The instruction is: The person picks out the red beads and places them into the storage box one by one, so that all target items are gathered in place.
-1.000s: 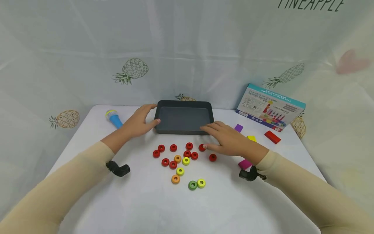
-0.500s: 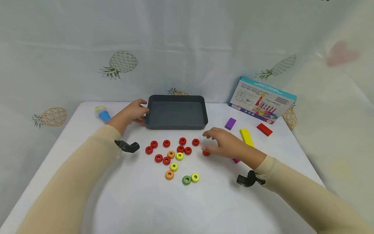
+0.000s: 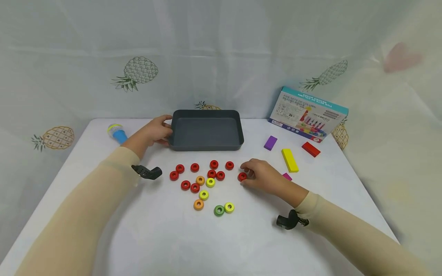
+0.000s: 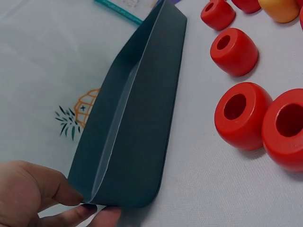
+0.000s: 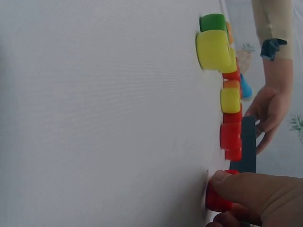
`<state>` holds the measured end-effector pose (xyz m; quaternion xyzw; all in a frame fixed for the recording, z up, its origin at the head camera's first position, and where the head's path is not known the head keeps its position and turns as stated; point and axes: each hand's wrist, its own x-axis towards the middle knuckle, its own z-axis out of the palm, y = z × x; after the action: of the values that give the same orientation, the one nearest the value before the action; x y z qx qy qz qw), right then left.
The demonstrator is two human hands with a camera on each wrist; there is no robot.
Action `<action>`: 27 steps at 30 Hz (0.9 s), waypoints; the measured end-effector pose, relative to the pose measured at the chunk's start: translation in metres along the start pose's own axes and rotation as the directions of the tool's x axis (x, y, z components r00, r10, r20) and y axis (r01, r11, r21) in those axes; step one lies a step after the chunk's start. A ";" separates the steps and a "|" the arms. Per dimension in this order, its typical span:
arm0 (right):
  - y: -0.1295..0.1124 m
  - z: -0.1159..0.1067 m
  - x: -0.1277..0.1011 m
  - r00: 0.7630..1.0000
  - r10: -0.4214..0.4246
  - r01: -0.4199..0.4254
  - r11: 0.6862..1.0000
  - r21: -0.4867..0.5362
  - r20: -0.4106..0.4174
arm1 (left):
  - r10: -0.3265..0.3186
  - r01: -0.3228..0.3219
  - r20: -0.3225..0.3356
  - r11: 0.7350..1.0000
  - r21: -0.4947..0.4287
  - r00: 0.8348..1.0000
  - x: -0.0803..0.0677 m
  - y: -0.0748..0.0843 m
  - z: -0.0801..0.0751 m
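Note:
A dark grey rectangular tray (image 3: 207, 148) stands at the back of the white table. My left hand (image 3: 155, 131) is at its left side, fingers loosely bent and touching the outer wall near the corner. In the left wrist view the fingertips (image 4: 106, 216) lie right at the tray's end wall (image 4: 137, 142). Right of the bead group, my right hand (image 3: 264, 176) has thumb and fingers around a red bead (image 3: 242, 176). The right wrist view has the thumb against this bead (image 5: 217, 201), with other fingers on its far side, partly hidden.
Several red beads (image 3: 195, 167) with holes lie before the tray, among orange (image 3: 198, 204), yellow (image 3: 229, 207) and green (image 3: 219, 210) ones. Purple (image 3: 271, 143), yellow (image 3: 290, 160) and red blocks (image 3: 311, 149) lie right. A printed box (image 3: 308, 115) stands back right, a toy microphone (image 3: 118, 134) back left.
My left hand has drawn back from above the tray's corner to its left side. My right hand has left the tray's front edge and come down around a red bead. The view has shifted.

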<state>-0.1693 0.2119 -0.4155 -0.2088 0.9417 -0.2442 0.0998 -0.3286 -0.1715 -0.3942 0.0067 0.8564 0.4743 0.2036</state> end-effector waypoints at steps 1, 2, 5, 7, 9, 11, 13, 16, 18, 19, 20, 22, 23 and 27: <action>0.001 0.001 0.000 1.000 0.003 -0.003 1.000 -0.001 -0.001 | -0.004 0.004 0.000 1.000 -0.001 1.000 0.000 0.000 0.000; 0.001 0.002 0.001 1.000 0.006 -0.006 1.000 -0.002 -0.002 | -0.006 0.006 0.003 1.000 0.000 1.000 0.000 0.001 0.000; 0.003 0.003 0.001 1.000 0.004 -0.004 1.000 -0.005 -0.006 | -0.016 0.016 0.013 1.000 0.001 1.000 -0.001 0.002 0.000; 0.003 0.004 0.002 1.000 0.001 -0.001 1.000 -0.007 -0.009 | -0.022 0.022 0.020 1.000 0.002 1.000 -0.002 0.002 0.000; 0.004 0.005 0.002 1.000 -0.005 0.005 1.000 -0.010 -0.010 | -0.025 0.025 0.029 1.000 0.005 0.999 -0.003 0.004 0.000; 0.004 0.004 0.002 1.000 -0.013 0.013 1.000 -0.015 -0.010 | -0.030 0.029 0.035 1.000 0.007 0.999 -0.004 0.005 -0.001; 0.003 0.003 0.003 1.000 -0.020 0.020 1.000 -0.020 -0.013 | -0.032 0.032 0.035 0.999 0.010 0.999 -0.004 0.006 -0.002; 0.001 -0.002 0.005 1.000 -0.026 0.026 0.999 -0.027 -0.013 | -0.030 0.029 0.025 1.000 0.010 0.999 -0.003 0.006 -0.004; -0.001 -0.006 0.007 0.999 -0.030 0.030 0.999 -0.028 -0.016 | -0.027 0.027 0.019 1.000 0.009 0.999 -0.002 0.006 -0.005; -0.002 -0.007 0.008 0.999 -0.033 0.032 0.999 -0.027 -0.016 | -0.027 0.027 0.016 1.000 0.008 0.999 -0.002 0.006 -0.005; -0.003 -0.009 0.009 0.999 -0.037 0.037 0.999 -0.027 -0.017 | -0.030 0.030 0.017 1.000 0.005 0.999 -0.001 0.006 -0.005; -0.004 -0.011 0.010 0.998 -0.056 0.055 0.998 -0.025 -0.019 | -0.039 0.039 0.017 0.999 0.002 0.999 0.000 0.005 -0.005; -0.004 -0.012 0.011 0.998 -0.062 0.062 0.998 -0.024 -0.021 | -0.043 0.043 0.017 0.999 0.002 0.999 0.000 0.004 -0.005; -0.004 -0.016 0.013 0.997 -0.077 0.077 0.997 -0.011 -0.028 | -0.047 0.046 0.018 0.999 0.009 0.999 0.004 0.002 -0.003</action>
<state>-0.1842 0.2095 -0.4008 -0.2418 0.9355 -0.2461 0.0761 -0.3336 -0.1722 -0.3920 -0.0082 0.8565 0.4659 0.2222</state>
